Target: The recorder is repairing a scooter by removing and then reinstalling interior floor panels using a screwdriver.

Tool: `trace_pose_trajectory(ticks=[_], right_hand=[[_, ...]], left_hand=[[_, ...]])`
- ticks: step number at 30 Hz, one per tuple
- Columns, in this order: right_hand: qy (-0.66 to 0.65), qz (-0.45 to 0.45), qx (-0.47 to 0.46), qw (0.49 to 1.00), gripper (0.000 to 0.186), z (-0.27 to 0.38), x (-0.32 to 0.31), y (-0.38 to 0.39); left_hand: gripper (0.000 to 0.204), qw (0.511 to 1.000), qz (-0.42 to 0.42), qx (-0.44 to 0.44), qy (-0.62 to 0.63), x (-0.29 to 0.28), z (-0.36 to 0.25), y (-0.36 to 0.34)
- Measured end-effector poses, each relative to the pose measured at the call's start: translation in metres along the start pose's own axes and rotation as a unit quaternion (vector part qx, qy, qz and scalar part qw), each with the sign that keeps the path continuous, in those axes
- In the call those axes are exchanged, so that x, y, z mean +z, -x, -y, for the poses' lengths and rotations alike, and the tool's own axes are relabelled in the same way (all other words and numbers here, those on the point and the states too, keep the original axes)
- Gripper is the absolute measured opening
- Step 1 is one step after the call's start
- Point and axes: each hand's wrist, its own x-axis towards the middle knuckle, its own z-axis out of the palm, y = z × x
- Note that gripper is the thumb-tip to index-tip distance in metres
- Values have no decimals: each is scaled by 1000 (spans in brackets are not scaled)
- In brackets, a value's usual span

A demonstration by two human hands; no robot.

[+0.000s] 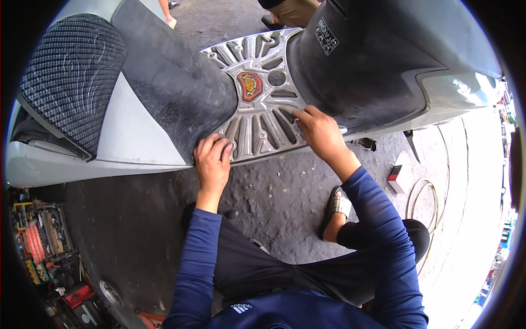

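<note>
A silver metal footboard plate (263,104) with slots and a red-and-gold emblem (250,86) lies across a scooter's floor. My left hand (212,162) is at the plate's near left corner, fingers bent and closed together against it beside a screw hole. What those fingers hold, if anything, is hidden. Toward the plate's near right side, my right hand (321,133) has thumb and forefinger pinched together at the metal. Anything between them is too small to make out.
The scooter's textured black seat (71,71) rises at left, its dark front panel (372,60) at right. A small red-and-white box (400,178) and a coiled hose (424,200) lie on the ground. Tools (49,241) crowd the lower left. Another person's leg (293,11) shows beyond the scooter.
</note>
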Motion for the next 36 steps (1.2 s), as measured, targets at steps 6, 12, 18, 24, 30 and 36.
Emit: trace_pose_trajectory(ticks=[6,12,18,24,30,36], right_hand=[[17,-26,-11,999,8,-3,7,0],[-25,45,-42,998,6,-3,-2,-12],[12,9,5,1000,8,1,7,-2],[16,44,46,998,8,-4,-1,-2],[91,144,140,975,14,24,-10,-54],[0,-47,60,997,20,-26,24,-192]], left_hand=[[13,1000,-12,13,-13,0,-4,4],[13,998,-13,-45,33,7,1,4],[20,999,-3,-40,-37,11,-6,4],[26,998,27,-36,-48,2,-39,-15],[24,994,35,89,-43,50,-45,-166],[31,913,246,-150,-289,65,-23,-289]])
